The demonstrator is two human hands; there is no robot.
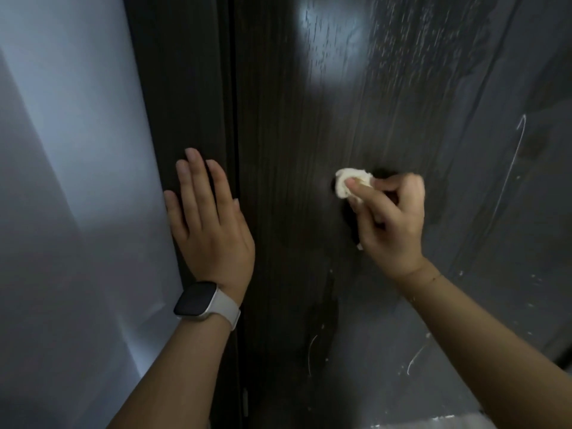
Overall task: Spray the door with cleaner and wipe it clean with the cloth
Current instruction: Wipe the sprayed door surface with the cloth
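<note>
The dark wood-grain door (309,125) fills the middle and right of the view, its surface streaked with wet patches and thin pale drip lines, with a bright reflection near the top. A small wad of cream-coloured cloth (349,184) is pressed against the door at about mid-height, right of centre. The right hand (391,216) grips that cloth, its fingers curled around it and the thumb pinching the wad from the front, so that only the left part of the cloth shows beyond the fingertips. To the left, across a narrow vertical gap, runs the dark door frame (182,103). The left hand (210,224) lies flat against this frame with its fingers straight and close together, pointing upward and holding nothing; the little finger side reaches over the edge toward the pale wall (68,150). A smartwatch (198,300) with a dark square face and a light strap sits on the left wrist.
</note>
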